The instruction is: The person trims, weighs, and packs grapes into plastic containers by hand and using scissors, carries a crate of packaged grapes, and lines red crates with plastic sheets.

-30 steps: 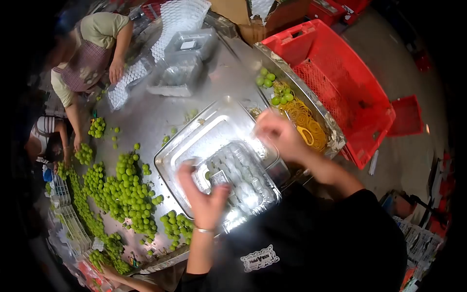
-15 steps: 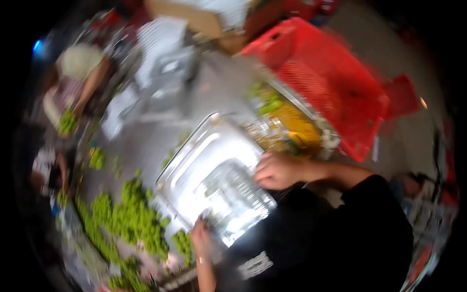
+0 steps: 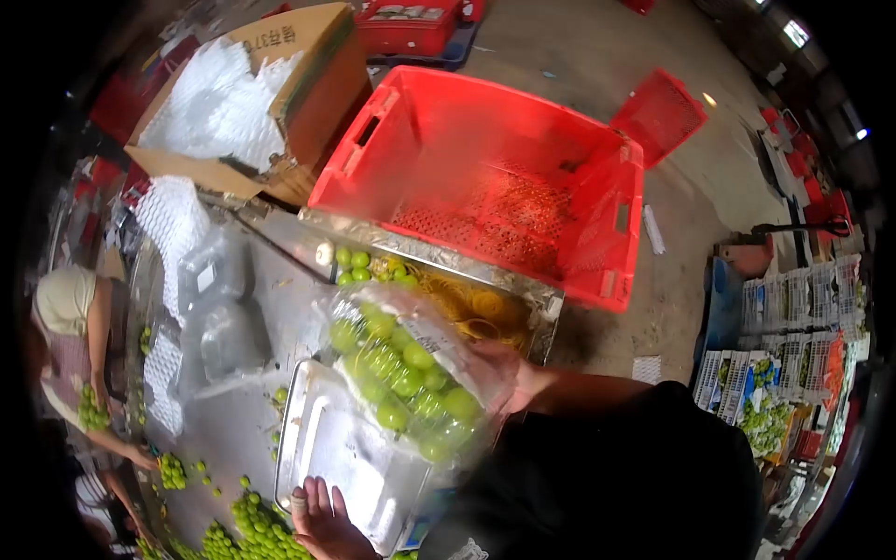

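Observation:
My right hand [image 3: 511, 373] grips the right side of a clear plastic box of green grapes [image 3: 411, 373], tilted above a shiny metal tray [image 3: 322, 439]. Motion blurs part of the box, and its far side hides some of the fingers. My left hand [image 3: 329, 527] lies over the tray's near left corner, palm up with fingers stretched out, holding nothing. A heap of loose green grapes [image 3: 257, 532] rests on the table close to its left.
A large red crate [image 3: 485, 112] stands beyond the tray, beside a cardboard box [image 3: 322, 84] with white foam netting. Yellow rubber bands [image 3: 448, 294] fill a trough. Clear plastic boxes [image 3: 219, 345] sit at left, where a person [image 3: 70, 308] handles grapes.
A grape-filled clear box is now raised in my right hand. My left hand has left the clear box at the tray's near edge and turned palm up. The view has swung rightward.

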Demonstrator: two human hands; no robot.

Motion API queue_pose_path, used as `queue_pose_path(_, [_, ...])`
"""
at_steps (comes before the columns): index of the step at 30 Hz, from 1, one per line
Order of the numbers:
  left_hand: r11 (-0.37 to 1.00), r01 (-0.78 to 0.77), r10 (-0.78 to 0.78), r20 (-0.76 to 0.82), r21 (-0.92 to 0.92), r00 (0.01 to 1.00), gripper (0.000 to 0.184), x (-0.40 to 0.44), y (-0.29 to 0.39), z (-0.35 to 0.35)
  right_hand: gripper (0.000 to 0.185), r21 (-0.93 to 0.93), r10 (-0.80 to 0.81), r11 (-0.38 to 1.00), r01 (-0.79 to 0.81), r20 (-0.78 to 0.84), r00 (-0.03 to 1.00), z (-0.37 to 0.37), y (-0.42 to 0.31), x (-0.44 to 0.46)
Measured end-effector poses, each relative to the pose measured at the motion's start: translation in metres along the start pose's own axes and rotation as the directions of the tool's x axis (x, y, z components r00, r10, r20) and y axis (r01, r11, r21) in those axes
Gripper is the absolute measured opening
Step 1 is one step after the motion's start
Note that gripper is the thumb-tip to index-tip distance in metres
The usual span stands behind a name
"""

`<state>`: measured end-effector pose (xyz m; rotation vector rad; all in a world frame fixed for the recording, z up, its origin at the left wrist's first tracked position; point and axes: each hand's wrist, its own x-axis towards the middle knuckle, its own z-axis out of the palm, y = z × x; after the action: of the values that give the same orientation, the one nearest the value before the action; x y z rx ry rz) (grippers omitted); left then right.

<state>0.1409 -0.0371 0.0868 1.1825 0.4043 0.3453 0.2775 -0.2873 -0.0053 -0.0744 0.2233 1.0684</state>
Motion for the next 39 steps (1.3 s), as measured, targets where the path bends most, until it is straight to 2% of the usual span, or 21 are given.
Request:
queue_pose_path(5, [0.992,0.115,-0.118,-0.088,-0.046,0.989,0.051,0.015,-0.011,-0.014,0.044,0.218,-0.141,0.970,0.103,0.163,0.976,-0.020,-0.017,0.000])
queue_pose_path(7, [0.988,0.153,-0.152,-0.084,0.002,0.985,0.050,0.021,-0.012,-0.011,0.038,0.082,-0.128,0.987,0.135,-0.092,0.988,-0.029,-0.016,0.003])
queue_pose_path(10, [0.980,0.199,-0.195,-0.117,0.029,0.974,0.047,0.023,-0.019,-0.015,0.031,0.101,-0.085,0.990,0.094,-0.092,0.992,-0.022,-0.012,0.010])
queue_pose_path(11, [0.977,0.209,-0.203,-0.120,0.039,0.972,0.048,0.024,-0.021,-0.016,0.034,0.072,0.033,0.997,-0.023,-0.144,0.989,-0.010,-0.016,0.009])
queue_pose_path(12, [0.974,0.219,-0.211,-0.123,0.050,0.970,0.048,0.025,-0.022,-0.019,0.034,0.078,0.032,0.997,-0.021,-0.142,0.989,0.005,-0.017,0.007])
queue_pose_path(14, [0.969,0.239,-0.232,-0.118,0.055,0.966,0.050,0.022,-0.027,-0.028,0.043,-0.334,-0.036,0.940,-0.064,-0.286,0.958,0.025,-0.018,0.008])
queue_pose_path(16, [0.959,0.279,-0.272,-0.111,0.053,0.956,0.054,0.019,-0.031,-0.032,0.053,-0.253,0.043,0.962,-0.106,-0.245,0.969,-0.001,-0.007,0.022])
queue_pose_path(18, [0.946,0.319,-0.311,-0.125,0.051,0.942,0.055,0.013,-0.036,-0.027,0.059,-0.377,-0.102,0.923,0.074,-0.054,0.993,-0.010,0.002,0.034])
queue_pose_path(19, [0.929,0.363,-0.345,-0.196,0.066,0.918,0.055,0.010,-0.040,-0.027,0.069,-0.532,-0.050,0.846,-0.007,-0.092,0.995,-0.006,-0.004,0.031])
queue_pose_path(21, [0.876,0.470,-0.407,-0.352,0.111,0.843,0.051,-0.002,-0.063,-0.057,0.074,-0.604,-0.052,0.797,-0.002,-0.072,0.996,0.006,-0.008,0.031])
queue_pose_path(23, [0.831,0.549,-0.463,-0.436,0.089,0.771,0.051,-0.007,-0.067,-0.047,0.088,-0.803,-0.087,0.595,-0.026,-0.097,0.991,-0.009,0.002,0.040])
queue_pose_path(24, [0.814,0.576,-0.483,-0.466,0.073,0.741,0.050,-0.009,-0.066,-0.043,0.088,-0.800,-0.093,0.600,-0.021,-0.096,0.991,-0.007,0.005,0.042])
queue_pose_path(26, [0.795,0.604,-0.504,-0.498,0.053,0.706,0.050,-0.013,-0.067,-0.038,0.089,-0.865,-0.153,0.452,0.216,0.164,0.975,0.004,0.008,0.044])
queue_pose_path(28, [0.781,0.622,-0.515,-0.518,0.045,0.683,0.050,-0.015,-0.066,-0.034,0.088,-0.914,-0.146,0.366,0.173,0.127,0.981,0.025,0.006,0.039])
queue_pose_path(29, [0.774,0.632,-0.521,-0.527,0.039,0.671,0.050,-0.015,-0.066,-0.033,0.086,-0.963,-0.079,0.253,0.097,0.080,0.994,0.039,-0.002,0.032])
queue_pose_path(30, [0.769,0.639,-0.524,-0.536,0.037,0.662,0.050,-0.017,-0.065,-0.032,0.086,-0.960,-0.087,0.261,0.107,0.087,0.992,0.033,0.005,0.033])
queue_pose_path(32, [0.762,0.647,-0.532,-0.551,0.019,0.643,0.049,-0.017,-0.064,-0.029,0.084,-0.938,-0.246,0.038,0.344,0.325,0.913,0.018,0.024,0.037])
queue_pose_path(34, [0.760,0.649,-0.534,-0.565,0.005,0.630,0.049,-0.020,-0.061,-0.025,0.081,-0.951,-0.163,0.054,0.303,0.291,0.943,0.022,0.022,0.034])
queue_pose_path(36, [0.765,0.643,-0.531,-0.581,-0.017,0.617,0.049,-0.023,-0.058,-0.022,0.079,-0.946,-0.160,-0.071,0.316,0.324,0.932,0.015,0.036,0.036])
queue_pose_path(38, [0.771,0.636,-0.532,-0.593,-0.043,0.605,0.048,-0.028,-0.053,-0.017,0.078,-0.933,-0.166,-0.072,0.352,0.359,0.919,0.009,0.048,0.034])
queue_pose_path(39, [0.776,0.629,-0.529,-0.599,-0.055,0.601,0.048,-0.029,-0.050,-0.014,0.076,-0.919,-0.177,-0.146,0.367,0.389,0.904,0.008,0.054,0.033])
